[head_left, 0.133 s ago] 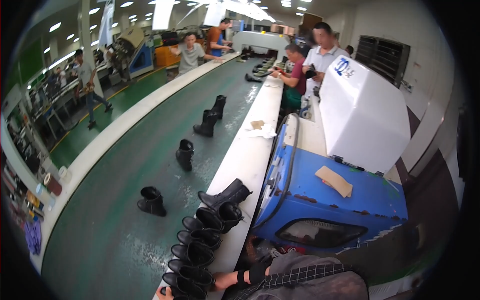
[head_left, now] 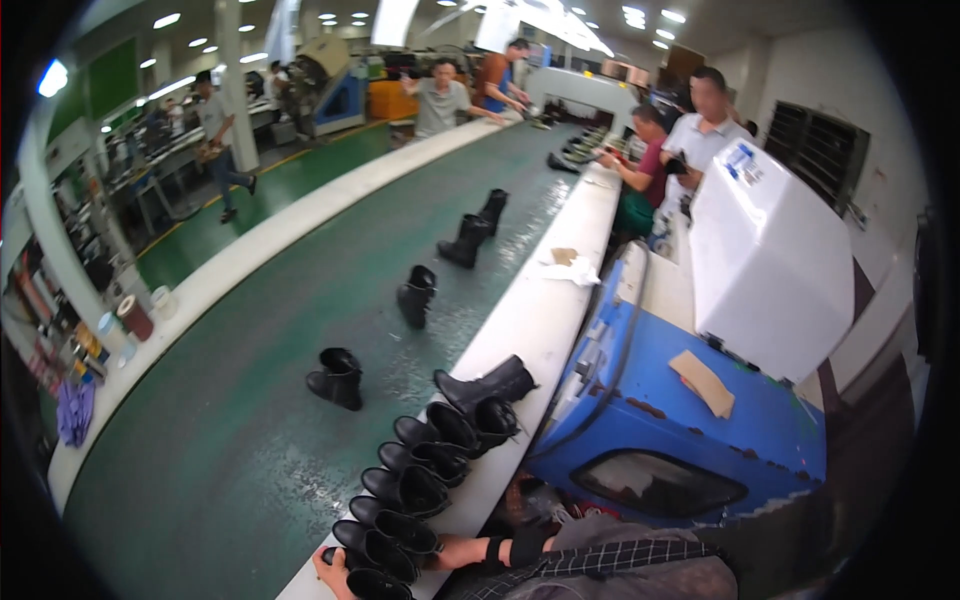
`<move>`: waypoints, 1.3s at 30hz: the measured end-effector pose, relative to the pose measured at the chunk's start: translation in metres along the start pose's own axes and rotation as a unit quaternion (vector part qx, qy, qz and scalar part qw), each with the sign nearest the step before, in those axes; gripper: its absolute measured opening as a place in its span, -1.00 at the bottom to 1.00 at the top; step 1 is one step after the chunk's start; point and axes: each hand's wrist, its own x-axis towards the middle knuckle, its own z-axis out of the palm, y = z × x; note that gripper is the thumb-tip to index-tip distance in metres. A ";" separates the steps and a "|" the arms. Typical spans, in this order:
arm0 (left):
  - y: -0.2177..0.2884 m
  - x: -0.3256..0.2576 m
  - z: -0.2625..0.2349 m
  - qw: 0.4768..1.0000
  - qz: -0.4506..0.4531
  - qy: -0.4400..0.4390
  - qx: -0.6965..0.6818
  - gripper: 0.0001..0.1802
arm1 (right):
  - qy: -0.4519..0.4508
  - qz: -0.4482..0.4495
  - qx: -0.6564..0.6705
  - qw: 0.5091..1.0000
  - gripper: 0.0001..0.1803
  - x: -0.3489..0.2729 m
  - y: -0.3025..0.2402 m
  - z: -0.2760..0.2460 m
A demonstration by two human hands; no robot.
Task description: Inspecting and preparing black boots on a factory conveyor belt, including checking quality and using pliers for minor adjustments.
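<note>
Factory line, green conveyor belt point(head_left: 250, 420) | black boots point(head_left: 420, 490) rowed along belt's white edge, within reach | left hand point(head_left: 335, 575) grips nearest boot | right hand unseen.

The left hand point(head_left: 335, 572) shows only partly, its fingers hidden behind the nearest black boot point(head_left: 378, 583), which the lower edge cuts off. The right hand is out of view. Faraway boots point(head_left: 585, 145) are too small to tell apart.

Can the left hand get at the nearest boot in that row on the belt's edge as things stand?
Probably yes: the left hand already lies against the nearest black boot in the row, with nothing between them.
</note>
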 end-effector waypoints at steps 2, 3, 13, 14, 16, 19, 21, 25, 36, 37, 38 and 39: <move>0.049 -0.035 -0.020 0.997 -0.070 -0.022 0.012 -0.57 | -0.046 -0.007 0.021 0.999 -0.44 0.012 -0.011 0.006; 0.037 -0.037 -0.028 0.998 -0.069 -0.001 0.002 -0.57 | -0.037 -0.026 -0.010 0.999 -0.43 0.012 -0.010 0.009; -0.002 -0.017 -0.022 0.996 0.054 0.069 0.021 -0.48 | -0.056 0.146 -0.185 0.970 -0.45 0.004 -0.136 -0.019; -0.003 -0.015 -0.017 0.992 0.074 0.096 0.025 -0.43 | -0.037 0.136 -0.194 0.971 -0.46 0.006 -0.131 -0.021; 0.004 -0.016 -0.019 0.990 0.067 0.113 0.043 -0.37 | -0.059 0.139 -0.222 0.963 -0.51 0.010 -0.136 -0.022; 0.014 -0.024 -0.026 0.964 0.131 0.191 0.132 -0.52 | -0.011 0.092 -0.156 0.983 -0.56 0.000 -0.114 -0.007; 0.036 -0.034 -0.027 0.991 0.006 0.098 0.095 -0.51 | -0.044 0.101 -0.186 0.976 -0.58 -0.004 -0.109 -0.003; -0.024 -0.037 -0.032 0.989 -0.017 0.150 0.009 -0.48 | -0.116 0.009 -0.259 0.959 -0.40 -0.014 -0.080 0.018; 0.047 -0.090 -0.037 0.943 0.007 0.116 -0.313 -0.34 | -0.026 -0.226 -0.186 0.956 -0.38 -0.002 -0.128 0.056; 0.058 -0.088 -0.040 0.948 0.016 0.132 -0.290 -0.33 | -0.033 -0.228 -0.199 0.953 -0.31 0.004 -0.129 0.057; 0.077 -0.094 -0.045 0.947 0.023 0.120 -0.296 -0.34 | -0.041 -0.220 -0.210 0.952 -0.23 0.005 -0.130 0.058; 0.097 -0.091 -0.050 0.952 0.047 0.115 -0.281 -0.35 | -0.050 -0.209 -0.221 0.951 -0.15 0.014 -0.129 0.057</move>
